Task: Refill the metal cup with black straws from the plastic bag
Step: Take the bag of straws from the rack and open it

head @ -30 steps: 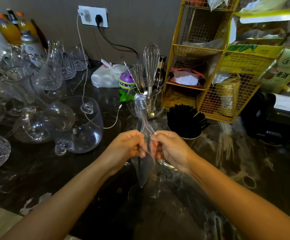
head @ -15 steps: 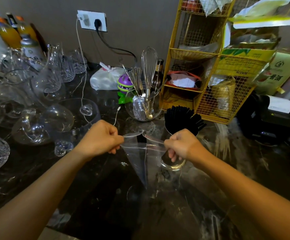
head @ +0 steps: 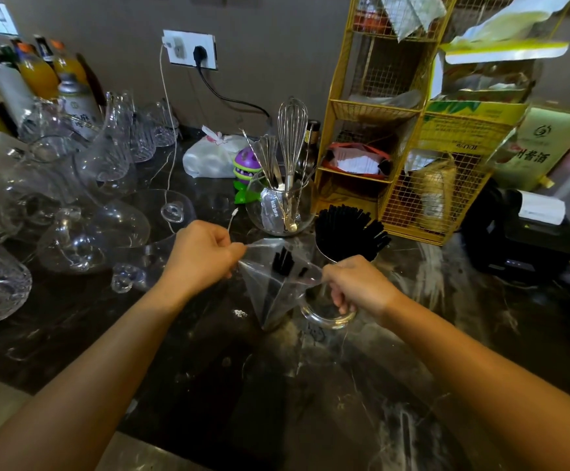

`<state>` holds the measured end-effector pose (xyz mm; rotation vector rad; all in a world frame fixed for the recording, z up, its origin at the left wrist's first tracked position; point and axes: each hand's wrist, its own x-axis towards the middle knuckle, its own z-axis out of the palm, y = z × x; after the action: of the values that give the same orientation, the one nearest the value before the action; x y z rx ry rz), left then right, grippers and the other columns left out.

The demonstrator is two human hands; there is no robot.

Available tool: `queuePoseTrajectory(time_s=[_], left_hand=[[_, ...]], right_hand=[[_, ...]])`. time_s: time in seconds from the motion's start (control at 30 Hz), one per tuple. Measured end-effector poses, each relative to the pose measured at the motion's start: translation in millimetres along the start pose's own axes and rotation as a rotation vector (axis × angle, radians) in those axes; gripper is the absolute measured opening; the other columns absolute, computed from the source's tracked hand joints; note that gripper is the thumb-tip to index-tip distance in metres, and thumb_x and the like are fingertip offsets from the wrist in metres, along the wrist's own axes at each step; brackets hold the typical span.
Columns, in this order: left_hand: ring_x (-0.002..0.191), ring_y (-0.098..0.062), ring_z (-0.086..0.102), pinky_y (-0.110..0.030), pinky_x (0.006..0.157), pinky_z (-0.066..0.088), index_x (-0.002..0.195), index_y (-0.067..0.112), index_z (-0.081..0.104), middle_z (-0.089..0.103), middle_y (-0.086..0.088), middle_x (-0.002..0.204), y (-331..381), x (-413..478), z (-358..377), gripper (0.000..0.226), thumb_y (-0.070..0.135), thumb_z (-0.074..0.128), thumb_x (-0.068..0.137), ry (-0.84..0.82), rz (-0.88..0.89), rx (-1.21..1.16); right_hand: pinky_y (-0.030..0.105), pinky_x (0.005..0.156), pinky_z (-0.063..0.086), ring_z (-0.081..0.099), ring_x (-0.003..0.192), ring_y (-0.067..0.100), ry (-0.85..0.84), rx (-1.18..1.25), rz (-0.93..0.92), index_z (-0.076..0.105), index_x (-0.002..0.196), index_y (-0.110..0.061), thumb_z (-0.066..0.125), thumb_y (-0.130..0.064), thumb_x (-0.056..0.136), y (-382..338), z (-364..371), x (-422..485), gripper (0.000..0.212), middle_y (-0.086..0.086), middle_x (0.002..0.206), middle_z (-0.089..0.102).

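Note:
A clear plastic bag hangs between my two hands over the dark counter, its mouth pulled wide. A few black straws show inside it near the top. My left hand pinches the bag's left edge. My right hand grips the right edge. Just behind my right hand stands the metal cup, its shiny base showing below my fingers, packed with black straws that fan out at the top.
A glass jar of utensils with a whisk stands behind the bag. Glass jugs and pitchers crowd the left. A yellow wire rack and a black printer are at the right.
My hands have pulled apart, stretching the bag's mouth from folded and narrow to wide. Black straws inside the bag have come into sight.

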<state>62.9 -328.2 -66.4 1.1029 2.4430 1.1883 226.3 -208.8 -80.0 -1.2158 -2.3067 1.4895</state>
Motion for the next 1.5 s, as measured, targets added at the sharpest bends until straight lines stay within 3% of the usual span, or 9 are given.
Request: queuePoseTrajectory(time_s=[0.17, 0.37, 0.63, 0.83, 1.03, 1.1, 1.2, 1.27, 1.5], left_hand=[[0.058, -0.02, 0.065, -0.034, 0.063, 0.053, 0.065, 0.014, 0.05, 0.062, -0.01, 0.06, 11, -4, -1, 0.017, 0.003, 0.062, 0.072, -0.029, 0.094, -0.007], [0.06, -0.019, 0.058, -0.033, 0.07, 0.05, 0.09, 0.007, 0.064, 0.067, -0.011, 0.067, 15, -8, -2, 0.015, 0.005, 0.058, 0.077, -0.101, 0.32, 0.199], [0.083, -0.03, 0.065, -0.04, 0.075, 0.054, 0.1, 0.013, 0.067, 0.073, -0.013, 0.091, 8, -6, -4, 0.028, 0.015, 0.047, 0.081, -0.128, 0.603, 0.301], [0.079, -0.025, 0.067, -0.044, 0.068, 0.056, 0.098, 0.018, 0.068, 0.071, -0.006, 0.088, -2, -1, -17, 0.042, 0.032, 0.035, 0.076, -0.211, 0.859, 0.284], [0.086, -0.007, 0.062, -0.027, 0.078, 0.052, 0.098, 0.032, 0.065, 0.067, 0.003, 0.094, -21, 9, -31, 0.034, 0.046, 0.047, 0.073, -0.429, 0.63, -0.061], [0.097, 0.0, 0.058, -0.017, 0.082, 0.047, 0.103, 0.04, 0.055, 0.06, 0.008, 0.109, -23, 16, -33, 0.026, 0.041, 0.053, 0.077, -0.377, 0.384, -0.352], [0.117, -0.021, 0.049, -0.033, 0.087, 0.046, 0.125, 0.025, 0.041, 0.049, -0.005, 0.129, -35, 36, -25, 0.038, 0.034, 0.045, 0.088, -0.346, -0.209, -0.787], [0.099, -0.028, 0.062, -0.041, 0.07, 0.057, 0.129, 0.013, 0.036, 0.056, -0.014, 0.117, -40, 48, -17, 0.057, 0.038, 0.05, 0.08, -0.546, -0.455, -0.983], [0.064, -0.013, 0.069, -0.03, 0.07, 0.056, 0.086, 0.009, 0.062, 0.074, -0.003, 0.068, 18, 80, 19, 0.019, 0.011, 0.043, 0.089, -0.79, -0.251, -1.05]], right_hand=[[0.02, 0.044, 0.037, 0.051, 0.047, 0.013, -0.127, 0.151, 0.002, 0.046, 0.083, -0.013, 0.048, -0.027, 0.087, -6, -1, -10, 0.015, 0.005, 0.062, 0.054], [0.035, 0.066, 0.058, 0.066, 0.084, 0.029, -0.397, 0.593, 0.163, 0.026, 0.135, -0.018, 0.032, -0.052, 0.088, 7, 7, -2, 0.059, 0.016, 0.109, 0.057], [0.053, 0.077, 0.054, 0.064, 0.096, 0.043, -0.64, 1.053, 0.321, 0.04, 0.133, -0.008, 0.035, -0.069, 0.073, 17, 34, 27, 0.086, 0.028, 0.12, 0.056], [0.046, 0.074, 0.057, 0.069, 0.084, 0.038, -0.62, 1.062, 0.227, 0.07, 0.091, -0.003, 0.043, -0.031, 0.076, 2, 44, 27, 0.042, 0.023, 0.09, 0.072], [0.038, 0.063, 0.059, 0.072, 0.068, 0.025, -0.539, 0.999, 0.166, 0.052, 0.108, -0.006, 0.023, 0.006, 0.083, -20, 40, 28, 0.041, 0.015, 0.09, 0.067], [0.034, 0.059, 0.061, 0.071, 0.068, 0.024, -0.517, 0.967, 0.111, 0.048, 0.117, -0.007, 0.022, 0.007, 0.083, -27, 33, 27, 0.045, 0.016, 0.1, 0.061], [0.033, 0.052, 0.059, 0.072, 0.07, 0.025, -0.469, 0.981, 0.061, 0.045, 0.119, -0.009, 0.028, 0.008, 0.077, -36, 17, 24, 0.049, 0.018, 0.104, 0.061], [0.035, 0.052, 0.059, 0.072, 0.074, 0.027, -0.45, 1.02, 0.036, 0.044, 0.119, -0.01, 0.035, 0.006, 0.069, -41, 6, 25, 0.053, 0.02, 0.104, 0.064], [0.037, 0.07, 0.059, 0.071, 0.077, 0.025, -0.207, 0.899, -0.07, 0.048, 0.116, -0.017, 0.051, -0.003, 0.074, -52, -39, 33, 0.045, 0.011, 0.086, 0.074]])
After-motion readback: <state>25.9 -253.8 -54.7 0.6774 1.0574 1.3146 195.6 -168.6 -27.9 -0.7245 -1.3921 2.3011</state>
